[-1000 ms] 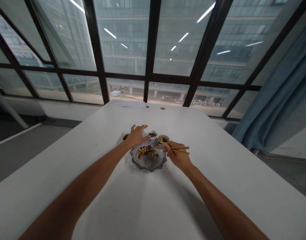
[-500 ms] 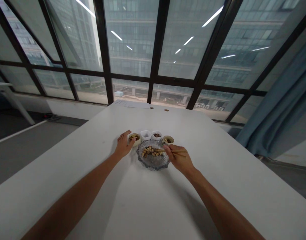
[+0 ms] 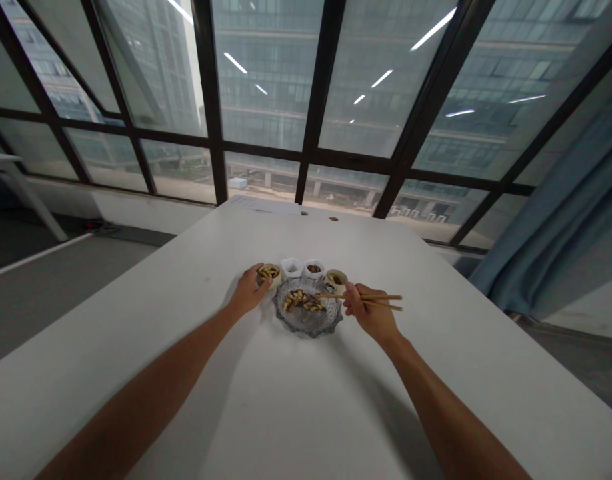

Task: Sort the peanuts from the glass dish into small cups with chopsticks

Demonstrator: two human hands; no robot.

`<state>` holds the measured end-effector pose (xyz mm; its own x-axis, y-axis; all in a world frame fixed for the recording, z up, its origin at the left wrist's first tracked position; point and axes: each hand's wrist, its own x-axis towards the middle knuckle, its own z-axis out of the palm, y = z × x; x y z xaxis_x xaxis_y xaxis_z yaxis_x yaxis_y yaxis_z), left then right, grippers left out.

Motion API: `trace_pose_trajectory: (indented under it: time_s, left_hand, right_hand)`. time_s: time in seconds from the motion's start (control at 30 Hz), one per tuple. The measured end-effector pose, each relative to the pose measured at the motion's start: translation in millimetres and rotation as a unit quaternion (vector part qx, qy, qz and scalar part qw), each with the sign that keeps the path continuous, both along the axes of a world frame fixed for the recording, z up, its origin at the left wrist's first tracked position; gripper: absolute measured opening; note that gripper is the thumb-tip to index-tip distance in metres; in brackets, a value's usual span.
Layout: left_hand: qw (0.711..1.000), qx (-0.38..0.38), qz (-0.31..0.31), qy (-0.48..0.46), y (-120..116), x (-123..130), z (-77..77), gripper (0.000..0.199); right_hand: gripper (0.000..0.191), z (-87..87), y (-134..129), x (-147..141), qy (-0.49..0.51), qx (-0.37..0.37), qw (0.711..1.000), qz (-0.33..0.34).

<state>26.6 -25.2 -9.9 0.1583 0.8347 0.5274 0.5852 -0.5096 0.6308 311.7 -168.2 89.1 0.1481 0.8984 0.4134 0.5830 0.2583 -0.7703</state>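
My right hand [image 3: 372,312] is closed on a pair of wooden chopsticks [image 3: 386,300], whose tips reach over the right part of a glass plate [image 3: 309,327]. Small yellow and brown pieces [image 3: 302,301] lie in the plate. My left hand [image 3: 249,292] is wrapped round the left side of a pale yellow cup [image 3: 275,283] that holds similar pieces. Beyond the plate stand a white cup [image 3: 291,269], a second white cup [image 3: 314,270] with dark reddish pieces, and another yellow cup [image 3: 336,281] nearest my right hand.
The cups and plate stand on a white table [image 3: 286,400]. Paper sheets [image 3: 266,205] lie at its far edge, before tall windows. A blue curtain [image 3: 551,207] hangs at the right; another table [image 3: 31,193] is at the far left.
My right hand has moved slightly right with the chopsticks, whose back ends now stick out farther right. My left thumb has drawn back from over the yellow cup to its near side.
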Motion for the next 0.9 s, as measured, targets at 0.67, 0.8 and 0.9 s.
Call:
trace_pose_trajectory:
  time_s: [0.67,0.8,0.9]
  left_hand:
    - [0.998,-0.037,-0.040,-0.017,-1.5,0.8,1.9,0.070]
    - [0.998,-0.040,-0.044,-0.013,-0.5,0.3,-0.2,0.073]
    - [0.998,-0.038,-0.050,-0.012,0.9,-0.5,-1.4,0.075]
  right_hand:
    - [0.056,-28.2,21.1,10.0,0.408,-0.008,0.912,-0.032]
    - [0.058,-33.1,21.0,10.5,0.396,0.021,0.918,-0.025]
    - [0.056,-37.0,23.8,16.4,0.445,-0.002,0.895,-0.041]
